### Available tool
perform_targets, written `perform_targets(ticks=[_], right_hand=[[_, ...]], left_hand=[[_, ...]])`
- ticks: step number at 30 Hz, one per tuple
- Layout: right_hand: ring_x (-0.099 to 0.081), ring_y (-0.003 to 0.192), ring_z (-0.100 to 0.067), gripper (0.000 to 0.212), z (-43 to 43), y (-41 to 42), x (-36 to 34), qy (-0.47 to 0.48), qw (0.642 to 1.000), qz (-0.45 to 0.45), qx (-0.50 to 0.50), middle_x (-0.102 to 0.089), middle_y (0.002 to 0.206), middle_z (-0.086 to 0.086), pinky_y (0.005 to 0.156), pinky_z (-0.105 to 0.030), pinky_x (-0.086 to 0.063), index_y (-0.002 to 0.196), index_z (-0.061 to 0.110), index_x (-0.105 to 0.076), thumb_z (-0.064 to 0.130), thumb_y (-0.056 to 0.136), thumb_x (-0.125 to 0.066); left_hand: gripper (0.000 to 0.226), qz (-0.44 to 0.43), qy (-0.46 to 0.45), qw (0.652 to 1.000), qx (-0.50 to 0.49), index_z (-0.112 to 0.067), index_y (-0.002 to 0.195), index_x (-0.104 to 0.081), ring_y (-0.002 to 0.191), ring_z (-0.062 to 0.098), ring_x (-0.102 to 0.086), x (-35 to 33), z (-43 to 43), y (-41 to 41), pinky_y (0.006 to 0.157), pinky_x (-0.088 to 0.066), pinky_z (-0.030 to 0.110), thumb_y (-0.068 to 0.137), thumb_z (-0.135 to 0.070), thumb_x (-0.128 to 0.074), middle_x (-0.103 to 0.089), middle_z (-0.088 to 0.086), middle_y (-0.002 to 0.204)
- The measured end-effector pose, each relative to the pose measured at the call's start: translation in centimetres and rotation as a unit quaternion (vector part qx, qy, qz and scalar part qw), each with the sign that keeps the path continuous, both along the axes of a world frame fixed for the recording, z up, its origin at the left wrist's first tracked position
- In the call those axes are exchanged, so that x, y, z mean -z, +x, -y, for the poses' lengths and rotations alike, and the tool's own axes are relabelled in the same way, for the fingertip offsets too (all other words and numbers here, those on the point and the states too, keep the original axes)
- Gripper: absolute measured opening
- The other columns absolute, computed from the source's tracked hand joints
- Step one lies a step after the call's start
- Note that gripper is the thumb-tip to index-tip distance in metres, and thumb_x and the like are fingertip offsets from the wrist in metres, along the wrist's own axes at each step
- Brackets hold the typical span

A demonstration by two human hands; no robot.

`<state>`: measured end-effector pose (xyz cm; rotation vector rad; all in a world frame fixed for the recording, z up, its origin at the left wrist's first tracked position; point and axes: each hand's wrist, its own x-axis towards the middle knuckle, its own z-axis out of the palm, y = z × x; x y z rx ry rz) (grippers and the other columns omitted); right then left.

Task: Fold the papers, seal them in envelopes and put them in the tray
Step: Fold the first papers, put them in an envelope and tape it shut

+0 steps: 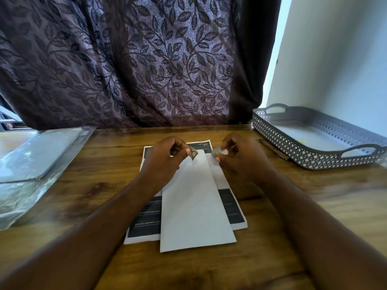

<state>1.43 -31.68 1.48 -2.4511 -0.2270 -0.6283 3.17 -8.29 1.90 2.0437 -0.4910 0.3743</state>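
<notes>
Envelope (196, 204): white, flat, centre of frame, lying lengthwise on the papers.
Papers (144, 222): printed stack on the table (100, 176), showing on both sides of the envelope.
Left hand (165, 158): over the envelope's far end, thumb and finger pinching a stamp (193, 154).
Right hand (240, 155): just right of the stamp, fingers curled round a pale item (219, 152), too blurred to name.
Tray (278, 141): grey, perforated, right of frame, well apart from the envelope.
Packet (35, 160): clear plastic, left of frame.

envelope (194, 201) on papers (144, 227), tray (314, 160) far right
</notes>
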Motion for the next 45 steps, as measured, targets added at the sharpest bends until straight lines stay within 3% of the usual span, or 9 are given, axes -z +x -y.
perform_targets(ticks=[4,10,19,23,25,28,34,39,45], right_hand=[[-0.066,0.080,-0.018,0.052,2.6,-0.2,-0.3,-0.014,0.991,-0.042,0.127,-0.066,0.096,0.001,0.068,-0.039,-0.058,0.112,0.031,-0.045,0.032,0.076,-0.084],[-0.063,0.094,-0.024,0.048,5.2,-0.7,-0.9,-0.072,0.971,-0.061,0.222,-0.069,0.107,-0.007,0.078,-0.035,-0.049,0.121,0.018,-0.059,0.031,0.080,-0.081],[-0.059,0.110,-0.027,0.054,4.9,-1.2,-1.2,-0.074,0.969,-0.060,0.229,-0.057,0.130,-0.010,0.092,-0.041,-0.051,0.128,0.017,-0.063,0.046,0.084,-0.075],[-0.065,0.078,-0.010,0.022,0.5,-2.1,-2.2,0.076,0.991,0.021,0.108,-0.068,0.085,0.009,0.067,-0.028,-0.048,0.089,0.024,-0.070,0.045,0.091,-0.068],[-0.060,0.063,-0.011,0.030,-2.5,-2.4,-2.2,0.132,0.991,-0.016,0.016,-0.065,0.068,0.007,0.058,-0.030,-0.046,0.078,0.019,-0.069,0.045,0.092,-0.066],[-0.061,0.069,-0.031,0.034,-5.7,-2.6,-1.7,0.138,0.987,-0.057,-0.056,-0.065,0.071,-0.009,0.062,-0.043,-0.052,0.080,0.008,-0.071,0.040,0.092,-0.069],[-0.063,0.072,-0.032,0.023,-6.0,-1.8,-0.7,0.147,0.985,-0.071,-0.058,-0.067,0.073,-0.008,0.065,-0.045,-0.056,0.084,0.005,-0.073,0.026,0.091,-0.074],[-0.066,0.081,-0.039,0.024,-5.4,-1.2,0.0,0.193,0.977,-0.092,-0.013,-0.069,0.082,-0.019,0.076,-0.057,-0.057,0.084,0.002,-0.071,0.024,0.092,-0.071],[-0.068,0.077,-0.031,0.020,-4.9,-0.6,0.7,0.215,0.968,-0.130,0.000,-0.072,0.082,-0.015,0.080,-0.050,-0.057,0.083,0.006,-0.072,0.023,0.093,-0.070]], left_hand=[[0.003,-0.030,-0.001,0.999,0.012,-0.021,0.092,-0.066,0.085,0.020,-0.066,0.2,0.1,0.0,0.069,-0.063,0.037,0.095,-0.022,-0.066,-0.070,-0.003,0.090],[0.006,-0.064,0.020,0.997,0.032,-0.024,0.091,-0.065,0.086,0.021,-0.066,0.4,0.4,0.1,0.062,-0.056,0.026,0.097,-0.026,-0.064,-0.070,-0.001,0.094],[0.011,-0.085,0.000,0.996,0.012,-0.015,0.092,-0.073,0.082,0.017,-0.058,0.2,0.7,0.0,0.065,-0.042,0.025,0.094,-0.024,-0.068,-0.069,0.000,0.089],[0.011,-0.099,-0.023,0.995,-0.013,-0.018,0.088,-0.072,0.081,0.015,-0.055,0.2,0.8,0.0,0.065,-0.040,0.025,0.095,-0.025,-0.067,-0.066,-0.003,0.086],[0.013,-0.091,-0.033,0.995,-0.020,-0.015,0.089,-0.074,0.079,0.014,-0.055,0.1,0.8,-0.1,0.065,-0.040,0.026,0.095,-0.025,-0.067,-0.065,-0.004,0.084],[0.015,-0.057,-0.018,0.998,-0.020,-0.015,0.085,-0.074,0.072,0.011,-0.055,0.0,0.7,-0.4,0.062,-0.039,0.025,0.094,-0.026,-0.068,-0.064,-0.006,0.077],[0.012,-0.032,-0.005,0.999,-0.018,-0.021,0.085,-0.070,0.077,0.013,-0.059,0.2,0.7,-0.3,0.066,-0.046,0.027,0.095,-0.025,-0.065,-0.067,-0.006,0.082],[0.032,0.057,0.208,0.975,-0.060,-0.018,0.128,-0.063,0.118,0.018,-0.056,1.2,-1.1,1.7,0.100,-0.045,0.033,0.100,-0.033,-0.058,-0.062,0.001,0.132],[0.068,-0.006,0.354,0.935,-0.030,-0.031,0.152,-0.034,0.145,0.019,-0.035,2.5,-2.0,3.9,0.119,-0.023,0.047,0.094,-0.066,-0.045,-0.040,-0.003,0.158]])
